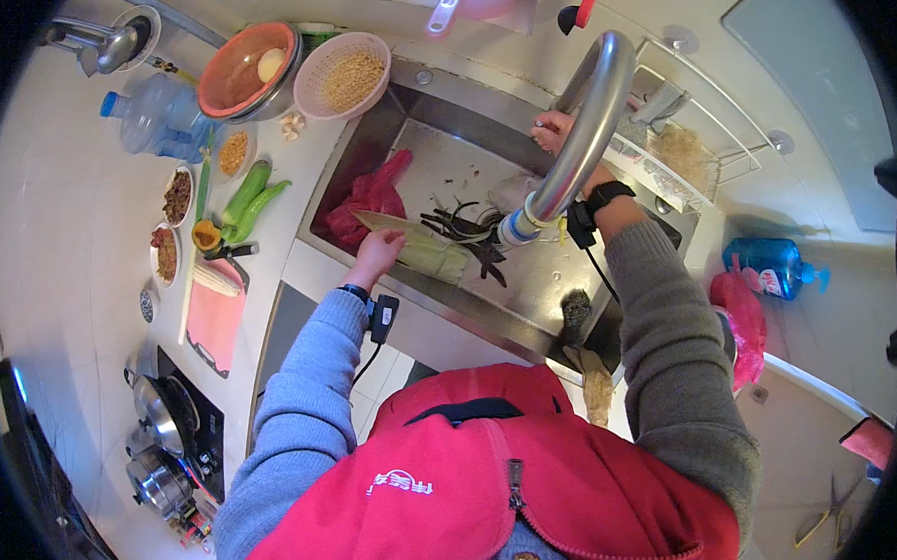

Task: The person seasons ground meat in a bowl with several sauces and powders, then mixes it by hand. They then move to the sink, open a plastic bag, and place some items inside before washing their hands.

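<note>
My left hand (381, 254) is over the near left side of the steel sink (338, 161), beside pale green corn husks (425, 255); I cannot tell whether its fingers touch them. My right hand (553, 131) is at the sink's far right edge, behind the curved faucet (595, 123), its fingers bent; whether it grips something is hidden. In the sink lie a crumpled red plastic bag (370, 197), dark peel strips (465, 230) and a dark scrubber (575, 308) near the front right corner.
Left of the sink are a pink basket of soybeans (353, 81), an orange bowl (233, 79), green peppers (250, 202), a peeled corn cob (216, 279) and a pink cutting board (221, 327). A wire rack (661, 173) and blue pump bottle (774, 267) stand right.
</note>
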`<act>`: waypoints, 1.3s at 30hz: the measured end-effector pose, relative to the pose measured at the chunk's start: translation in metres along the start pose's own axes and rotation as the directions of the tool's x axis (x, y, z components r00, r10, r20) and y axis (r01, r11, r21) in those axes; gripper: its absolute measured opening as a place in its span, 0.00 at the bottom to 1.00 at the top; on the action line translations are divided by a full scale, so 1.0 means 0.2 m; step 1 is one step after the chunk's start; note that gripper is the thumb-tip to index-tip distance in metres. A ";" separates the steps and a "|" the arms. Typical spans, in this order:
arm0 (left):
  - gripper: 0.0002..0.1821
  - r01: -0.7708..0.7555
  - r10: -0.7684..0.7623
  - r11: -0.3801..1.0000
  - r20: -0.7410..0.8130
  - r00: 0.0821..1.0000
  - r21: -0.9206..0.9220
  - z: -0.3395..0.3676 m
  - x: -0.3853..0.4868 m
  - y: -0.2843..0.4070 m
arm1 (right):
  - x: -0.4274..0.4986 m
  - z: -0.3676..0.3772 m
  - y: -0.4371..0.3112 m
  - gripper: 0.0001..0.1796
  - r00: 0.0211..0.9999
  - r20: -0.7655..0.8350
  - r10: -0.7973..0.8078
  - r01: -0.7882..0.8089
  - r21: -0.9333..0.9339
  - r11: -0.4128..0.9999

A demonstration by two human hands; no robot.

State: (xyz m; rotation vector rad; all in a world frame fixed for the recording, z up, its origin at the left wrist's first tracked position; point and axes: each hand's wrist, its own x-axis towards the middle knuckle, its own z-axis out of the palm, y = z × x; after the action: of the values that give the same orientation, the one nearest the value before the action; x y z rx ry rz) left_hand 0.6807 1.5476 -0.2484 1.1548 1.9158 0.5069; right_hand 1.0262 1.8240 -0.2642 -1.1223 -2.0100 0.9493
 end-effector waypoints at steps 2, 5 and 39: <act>0.18 -0.027 0.029 0.996 -0.018 0.999 0.087 -0.07 0.00 -0.06 | -0.11 0.02 -0.01 0.16 0.992 -0.127 0.017 -0.012 0.038 0.999; 0.20 -0.037 0.047 0.984 -0.054 0.997 0.176 -0.17 0.06 -0.12 | -0.47 0.08 -0.06 0.13 0.957 -0.221 0.188 -0.132 0.245 0.960; 0.06 -0.465 0.334 0.878 0.552 0.764 0.112 -0.53 0.80 0.05 | -0.37 1.23 -0.58 0.10 0.868 0.221 0.444 -0.480 0.151 0.864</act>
State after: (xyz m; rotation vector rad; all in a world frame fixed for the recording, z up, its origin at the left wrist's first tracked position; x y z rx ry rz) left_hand 0.5628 1.6989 -0.2506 1.6886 1.2751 0.1453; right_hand 0.8130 1.6460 -0.3140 -1.4840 -1.7511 1.5120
